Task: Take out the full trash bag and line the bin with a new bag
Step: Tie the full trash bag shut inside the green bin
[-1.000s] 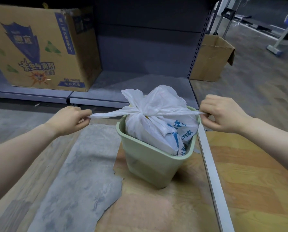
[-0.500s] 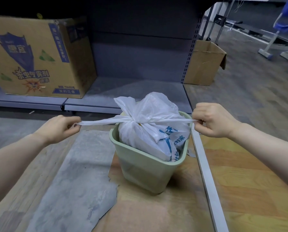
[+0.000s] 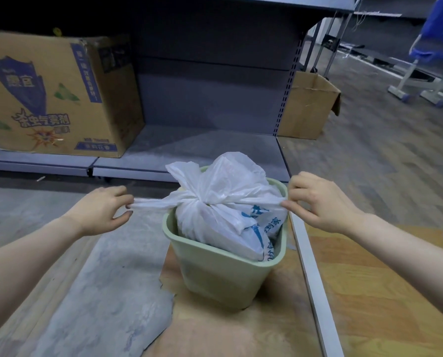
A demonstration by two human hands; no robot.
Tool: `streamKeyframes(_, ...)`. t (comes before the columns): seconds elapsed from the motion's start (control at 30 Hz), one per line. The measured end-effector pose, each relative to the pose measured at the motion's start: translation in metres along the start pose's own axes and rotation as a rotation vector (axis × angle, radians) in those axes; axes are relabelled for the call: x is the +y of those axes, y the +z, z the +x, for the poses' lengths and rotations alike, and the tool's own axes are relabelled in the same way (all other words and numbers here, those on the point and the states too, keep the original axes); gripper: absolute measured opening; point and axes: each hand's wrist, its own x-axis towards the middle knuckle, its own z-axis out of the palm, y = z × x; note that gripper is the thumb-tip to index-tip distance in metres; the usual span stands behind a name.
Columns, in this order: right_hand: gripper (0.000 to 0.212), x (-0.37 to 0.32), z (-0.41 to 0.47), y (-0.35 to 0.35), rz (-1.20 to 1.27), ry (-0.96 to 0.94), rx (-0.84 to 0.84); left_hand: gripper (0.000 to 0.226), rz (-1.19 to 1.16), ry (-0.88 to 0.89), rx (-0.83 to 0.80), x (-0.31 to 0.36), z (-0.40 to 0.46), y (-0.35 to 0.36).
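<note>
Bag [image 3: 215, 220] in bin [image 3: 223, 276]; hands [image 3: 102, 210] [image 3: 318, 202] pinching tails.

Both the left hand [image 3: 100, 211] and right hand [image 3: 318, 202] have loosened from fists to fingertip pinches.

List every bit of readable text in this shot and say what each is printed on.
"杀虫气雾剂": big yellow-edged letters on the front of the cardboard box on the shelf.
Blue badge text at that box's upper left, and its side and bottom strips: too blurred to read.
"到家": blue print on the white trash bag in the green bin; the other blue characters are creased or cut off.
</note>
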Motion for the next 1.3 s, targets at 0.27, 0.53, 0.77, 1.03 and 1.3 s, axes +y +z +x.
streamKeyframes(0.27, 0.028, -0.023, 0.018, -0.002, 0.101, 0.054, 0.101, 0.036, 0.005, 0.087, 0.113, 0.032, 0.01, -0.013)
streamKeyframes(0.53, 0.043, -0.055, 0.05, 0.013, -0.073, 0.051, 0.052, 0.054, 0.006, 0.104, 0.184, 0.067, 0.032, -0.024)
streamKeyframes(0.77, 0.036, -0.076, 0.051, 0.013, -0.158, 0.234, -0.099, 0.065, 0.039, 0.133, 0.263, 0.067, 0.039, -0.033)
streamKeyframes(1.03, 0.033, -0.08, 0.052, 0.016, -0.018, 0.323, -0.143, 0.039, -0.936, -0.105, 0.255, 0.096, 0.049, -0.061)
streamKeyframes(1.3, 0.033, -0.086, 0.056, 0.025, 0.164, 0.175, 0.257, 0.037, -1.46, -0.342, 0.183, 0.12, 0.063, -0.065)
